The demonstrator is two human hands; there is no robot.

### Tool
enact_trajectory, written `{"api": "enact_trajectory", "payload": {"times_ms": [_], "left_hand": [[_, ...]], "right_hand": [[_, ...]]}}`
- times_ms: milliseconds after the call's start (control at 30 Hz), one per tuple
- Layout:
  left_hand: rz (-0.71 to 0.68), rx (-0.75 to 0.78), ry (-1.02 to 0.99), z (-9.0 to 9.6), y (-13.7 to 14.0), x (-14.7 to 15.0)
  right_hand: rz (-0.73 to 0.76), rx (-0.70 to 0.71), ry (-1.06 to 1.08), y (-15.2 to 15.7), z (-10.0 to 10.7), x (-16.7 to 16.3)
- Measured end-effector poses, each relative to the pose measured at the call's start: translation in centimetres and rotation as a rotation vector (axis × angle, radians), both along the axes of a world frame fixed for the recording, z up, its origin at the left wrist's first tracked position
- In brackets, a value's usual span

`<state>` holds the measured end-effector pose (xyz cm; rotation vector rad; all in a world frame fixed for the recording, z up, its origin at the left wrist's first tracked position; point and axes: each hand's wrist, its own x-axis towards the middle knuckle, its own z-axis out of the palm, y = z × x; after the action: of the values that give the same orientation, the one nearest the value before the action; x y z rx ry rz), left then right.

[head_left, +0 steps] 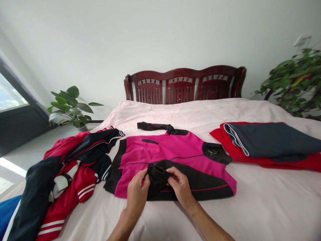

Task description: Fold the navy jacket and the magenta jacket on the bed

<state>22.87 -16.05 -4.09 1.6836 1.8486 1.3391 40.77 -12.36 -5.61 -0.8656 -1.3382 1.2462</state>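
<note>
A pink and black zip jacket lies flat on the bed, its collar toward the right and its hem toward the left. The near sleeve is folded across the body, with its black cuff lifted a little. My left hand pinches the cuff's left edge between thumb and fingers. On the other edge, my right hand grips the cuff in the same way. The jacket's far sleeve is bent back toward the left above the body.
On the left lies a loose heap of red and navy clothes. Folded red and dark garments are stacked on the right. Pale pink bedding covers the bed, and a dark wooden headboard stands behind. Leafy plants flank it.
</note>
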Motion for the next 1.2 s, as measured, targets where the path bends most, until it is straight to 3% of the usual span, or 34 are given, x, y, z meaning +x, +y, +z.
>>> {"api": "enact_trajectory", "payload": {"times_ms": [100, 200, 333, 467, 700, 900, 1033, 1200], "left_hand": [[-0.100, -0.127, -0.294, 0.3, -0.1, 0.6], [-0.120, -0.130, -0.412, 0.6, -0.5, 1.2], [-0.091, -0.056, -0.332, 0.6, -1.0, 1.9], [-0.084, -0.111, -0.260, 0.2, -0.9, 2.1], [-0.064, -0.073, -0.224, 0.2, -0.6, 1.6], [-0.037, -0.039, -0.131, 0.9, -0.5, 1.3], [-0.047, -0.031, -0.075, 0.8, -0.7, 1.5], [-0.087, -0.025, -0.128, 0.6, -1.2, 2.0]], "right_hand": [[0.002, -0.045, 0.019, 0.0, -0.2, -0.1], [0.015, -0.081, 0.039, -0.1, -0.4, -0.4], [0.028, -0.119, 0.043, -0.4, -0.5, -0.7], [0.035, -0.121, 0.033, -0.5, -0.4, -0.4], [0.109, 0.204, -0.150, 0.3, 0.3, 1.5], [0.229, 0.276, -0.150, 0.2, 1.3, 1.8], [0.152, 0.306, -0.189, 0.1, 1.8, 1.3], [0.012, 0.170, -0.186, -0.1, 1.5, 0.3]]}}
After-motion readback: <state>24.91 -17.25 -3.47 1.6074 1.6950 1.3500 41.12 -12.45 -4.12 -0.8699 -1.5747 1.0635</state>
